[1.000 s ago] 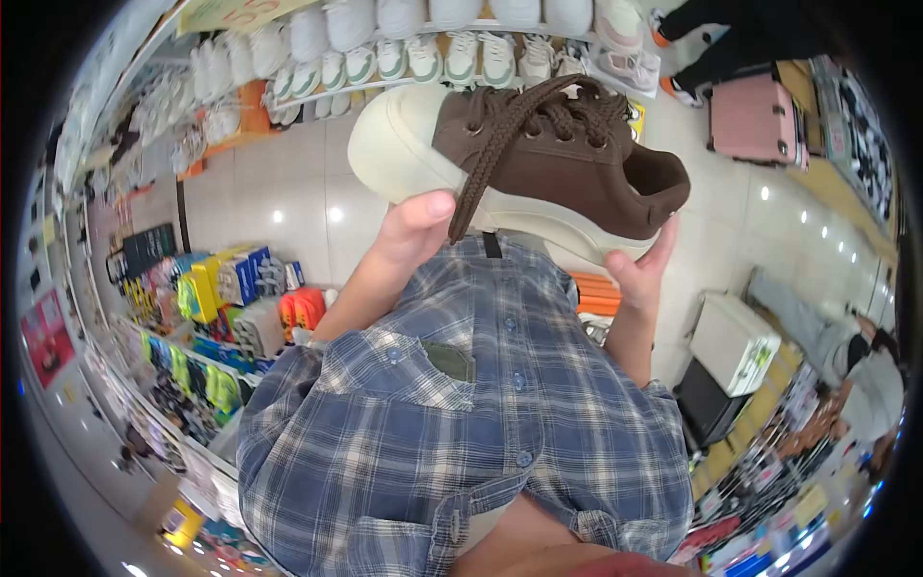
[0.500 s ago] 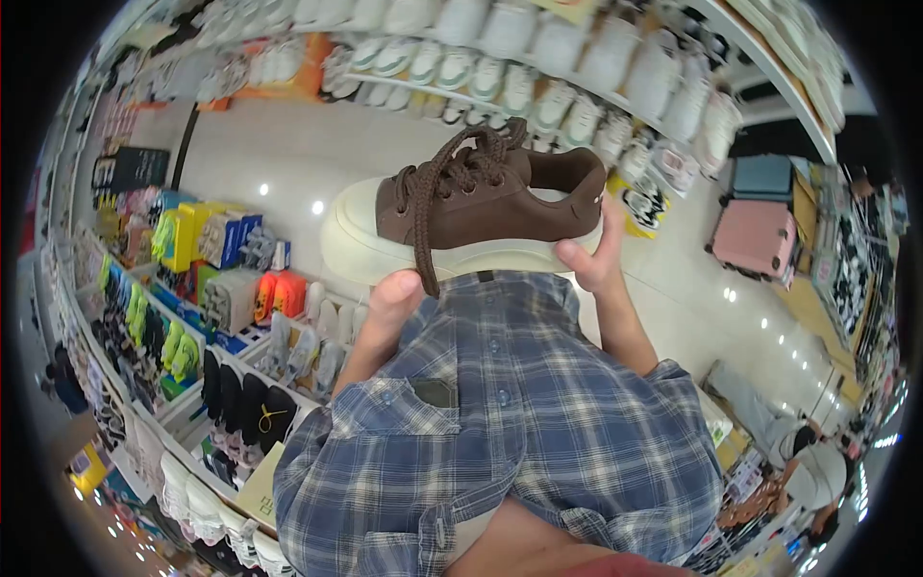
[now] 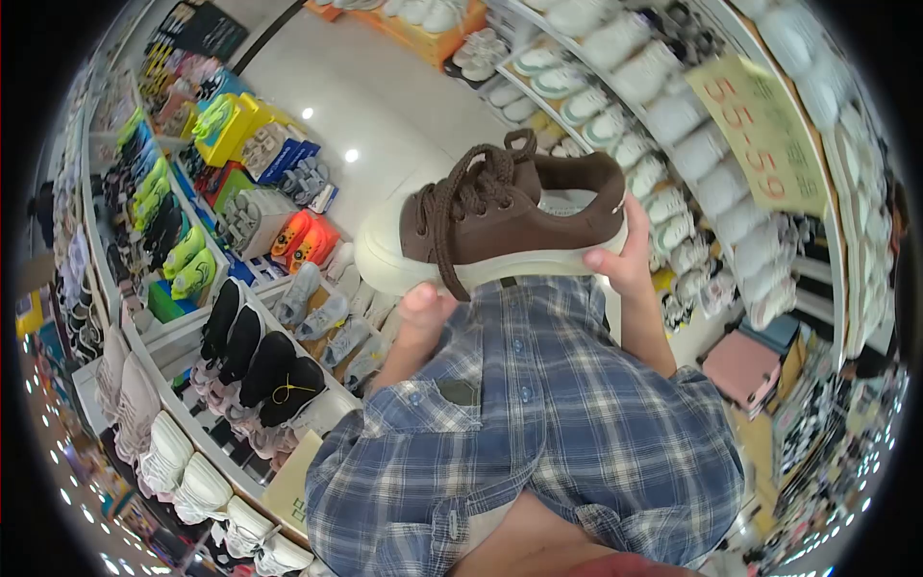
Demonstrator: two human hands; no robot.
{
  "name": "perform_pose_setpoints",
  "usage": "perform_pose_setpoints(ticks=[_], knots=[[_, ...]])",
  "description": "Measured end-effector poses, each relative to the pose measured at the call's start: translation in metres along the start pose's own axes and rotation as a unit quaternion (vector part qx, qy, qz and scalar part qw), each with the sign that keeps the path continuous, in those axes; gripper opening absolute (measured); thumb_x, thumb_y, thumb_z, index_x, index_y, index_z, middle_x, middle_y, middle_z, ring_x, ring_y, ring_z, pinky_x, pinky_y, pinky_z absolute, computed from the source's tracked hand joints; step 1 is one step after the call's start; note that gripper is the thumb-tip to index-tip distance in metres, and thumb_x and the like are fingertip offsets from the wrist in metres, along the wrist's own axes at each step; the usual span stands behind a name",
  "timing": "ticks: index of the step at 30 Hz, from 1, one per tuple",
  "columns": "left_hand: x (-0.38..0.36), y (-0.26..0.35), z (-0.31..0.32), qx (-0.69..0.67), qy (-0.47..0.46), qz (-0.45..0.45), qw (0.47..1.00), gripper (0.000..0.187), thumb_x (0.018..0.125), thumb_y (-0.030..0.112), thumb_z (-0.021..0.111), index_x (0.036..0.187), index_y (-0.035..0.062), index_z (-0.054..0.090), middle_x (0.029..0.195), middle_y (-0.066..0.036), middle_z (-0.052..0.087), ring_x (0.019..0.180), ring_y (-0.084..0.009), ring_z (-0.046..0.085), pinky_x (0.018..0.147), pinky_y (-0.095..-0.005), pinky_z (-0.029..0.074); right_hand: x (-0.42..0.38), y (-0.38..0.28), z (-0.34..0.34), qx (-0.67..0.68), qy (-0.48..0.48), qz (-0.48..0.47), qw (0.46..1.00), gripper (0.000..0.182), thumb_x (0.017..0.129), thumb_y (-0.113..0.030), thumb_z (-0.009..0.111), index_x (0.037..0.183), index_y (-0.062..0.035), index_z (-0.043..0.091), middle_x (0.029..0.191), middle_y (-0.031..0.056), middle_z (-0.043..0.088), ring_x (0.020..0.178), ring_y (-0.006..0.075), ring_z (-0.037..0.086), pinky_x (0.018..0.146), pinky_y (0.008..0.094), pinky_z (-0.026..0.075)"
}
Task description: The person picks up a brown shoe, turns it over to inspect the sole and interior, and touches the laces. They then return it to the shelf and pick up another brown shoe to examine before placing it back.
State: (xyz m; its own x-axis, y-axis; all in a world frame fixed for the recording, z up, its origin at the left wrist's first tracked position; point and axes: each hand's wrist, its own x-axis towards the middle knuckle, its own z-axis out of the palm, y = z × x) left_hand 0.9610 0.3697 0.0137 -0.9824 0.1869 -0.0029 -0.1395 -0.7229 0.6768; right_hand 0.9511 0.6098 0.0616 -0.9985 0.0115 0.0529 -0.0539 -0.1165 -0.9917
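Observation:
A brown sneaker (image 3: 524, 226) with a cream rubber sole and toe cap is held up in front of my chest, its toe pointing left. Thick brown laces (image 3: 449, 236) are tied on top, and one end hangs down over the sole. My left hand (image 3: 423, 313) supports the sole near the toe, thumb at its lower edge; the other fingers are hidden beneath. At the heel, my right hand (image 3: 628, 255) grips the shoe, with the thumb on the sole's side and fingers behind the heel.
Shelves of white shoes (image 3: 697, 144) curve along the right, with a yellow price sign (image 3: 760, 135). To the left stand racks with black shoes (image 3: 264, 370), neon green shoes (image 3: 192, 264) and orange shoes (image 3: 306, 238). A pink suitcase (image 3: 740, 368) is at lower right. Shiny floor (image 3: 356, 87) lies ahead.
The view has turned right, so shelves and racks appear rotated and the price sign is now fully in sight. Both hands keep hold of the sneaker, whose pose is nearly the same.

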Motion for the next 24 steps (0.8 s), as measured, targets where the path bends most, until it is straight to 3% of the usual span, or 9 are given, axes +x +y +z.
perform_pose_setpoints(ticks=[6,9,11,16,19,20,21,22,24], knots=[[0.06,0.006,-0.029,0.002,0.203,0.061,0.977,0.083,0.071,0.045,0.062,0.137,0.0043,0.035,0.137,-0.012,0.044,0.127,-0.0287,0.043,0.107,-0.0441,0.031,0.094,0.042,0.032,-0.05,-0.124,0.076,0.988,0.086,0.058,-0.03,0.086,0.126,0.0038,0.045,0.112,0.0094,0.058,0.105,0.0158,0.054,0.092,0.0299,0.042],[0.107,0.021,-0.042,0.033,0.178,0.091,0.979,0.082,0.072,0.046,0.061,0.138,0.0043,0.034,0.137,-0.014,0.043,0.128,-0.0292,0.041,0.107,-0.0438,0.031,0.158,0.053,0.043,-0.031,-0.151,0.026,0.988,0.086,0.058,-0.031,0.086,0.125,0.0034,0.046,0.111,0.0101,0.058,0.106,0.0171,0.054,0.093,0.0311,0.042],[0.15,0.033,-0.04,0.045,0.117,0.123,0.985,0.103,0.065,0.061,0.067,0.142,0.0037,0.027,0.143,-0.018,0.034,0.13,-0.0342,0.036,0.111,-0.0465,0.027,0.208,0.066,0.043,-0.014,-0.183,-0.061,0.981,0.087,0.054,-0.03,0.087,0.124,0.0035,0.048,0.114,0.0134,0.058,0.108,0.0201,0.054,0.094,0.0332,0.042],[0.23,0.058,-0.056,-0.405,0.024,-0.083,0.91,0.091,0.081,0.074,0.031,0.147,0.0139,0.018,0.151,-0.017,0.02,0.136,-0.0444,0.02,0.091,-0.082,0.018,0.339,0.048,0.053,0.047,-0.246,-0.143,0.958,0.081,0.048,-0.021,0.089,0.117,0.0028,0.054,0.119,0.0169,0.057,0.107,0.0247,0.057,0.093,0.0357,0.044],[0.282,0.066,-0.078,-0.457,-0.065,-0.126,0.878,0.085,0.085,0.065,0.039,0.149,0.0171,0.009,0.152,-0.023,0.001,0.132,-0.0583,-0.001,0.095,-0.0793,0.015,0.417,0.048,0.067,0.102,-0.306,-0.159,0.933,0.086,0.045,-0.015,0.09,0.12,0.0016,0.052,0.12,0.017,0.056,0.11,0.0244,0.055,0.094,0.035,0.043],[0.3,0.072,-0.075,-0.509,-0.102,-0.1,0.849,0.087,0.085,0.065,0.041,0.149,0.0166,0.008,0.15,-0.028,-0.001,0.13,-0.0606,-0.007,0.095,-0.0795,0.015,0.437,0.047,0.071,0.093,-0.33,-0.15,0.927,0.081,0.053,-0.024,0.087,0.121,0.0017,0.051,0.123,0.0184,0.053,0.115,0.0255,0.052,0.097,0.0364,0.041],[0.312,0.075,-0.084,-0.444,-0.138,-0.081,0.882,0.082,0.087,0.063,0.04,0.148,0.0143,0.014,0.15,-0.025,0.007,0.134,-0.0553,0.008,0.096,-0.0773,0.02,0.455,0.049,0.075,0.099,-0.35,-0.132,0.922,0.078,0.056,-0.028,0.085,0.12,0.0017,0.051,0.125,0.0185,0.051,0.117,0.0255,0.05,0.099,0.0369,0.039],[0.318,0.074,-0.091,-0.17,-0.024,-0.015,0.985,0.079,0.087,0.061,0.043,0.146,0.0139,0.018,0.15,-0.022,0.013,0.133,-0.05,0.018,0.097,-0.0744,0.025,0.477,0.052,0.083,0.103,-0.37,-0.116,0.916,0.076,0.06,-0.032,0.082,0.12,0.0017,0.051,0.127,0.0186,0.049,0.119,0.0255,0.048,0.1,0.0375,0.037],[0.329,0.076,-0.109,0.187,0.134,0.021,0.973,0.089,0.08,0.062,0.051,0.146,0.012,0.019,0.148,-0.02,0.022,0.133,-0.0399,0.029,0.102,-0.0622,0.029,0.507,0.059,0.106,0.101,-0.335,-0.109,0.931,0.065,0.071,-0.042,0.072,0.117,0.0005,0.052,0.133,0.0198,0.041,0.126,0.0296,0.04,0.106,0.043,0.031]])
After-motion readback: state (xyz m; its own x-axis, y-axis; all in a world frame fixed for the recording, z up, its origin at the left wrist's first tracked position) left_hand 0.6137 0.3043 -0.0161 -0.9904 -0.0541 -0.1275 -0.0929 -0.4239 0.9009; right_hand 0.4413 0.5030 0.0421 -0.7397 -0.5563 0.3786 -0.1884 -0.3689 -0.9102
